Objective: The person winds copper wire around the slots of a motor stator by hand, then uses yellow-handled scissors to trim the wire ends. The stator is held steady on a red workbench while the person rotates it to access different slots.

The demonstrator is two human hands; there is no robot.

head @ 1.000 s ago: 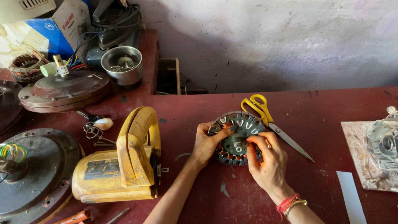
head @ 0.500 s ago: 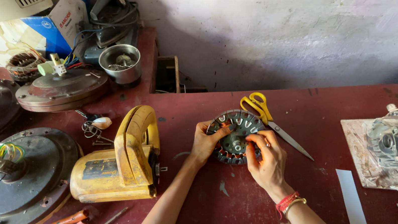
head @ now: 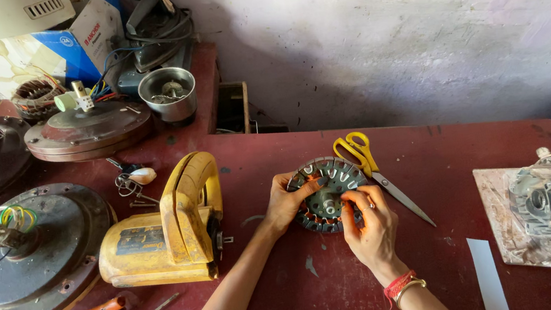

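Your left hand (head: pixel 287 205) steadies a round motor stator (head: pixel 328 193) flat on the red workbench (head: pixel 431 164), fingers closed on its left rim, while your right hand (head: pixel 370 224) pinches at the windings on its near right side. The work appears to be at the winding-handling stage; any further move calls for a firm hold on the rim and fine fingertip control. Yellow-handled scissors (head: pixel 369 166) lie just beside the stator on the right, blades pointing away. A yellow power tool (head: pixel 171 225) sits near on the left; bare bench remains in front.
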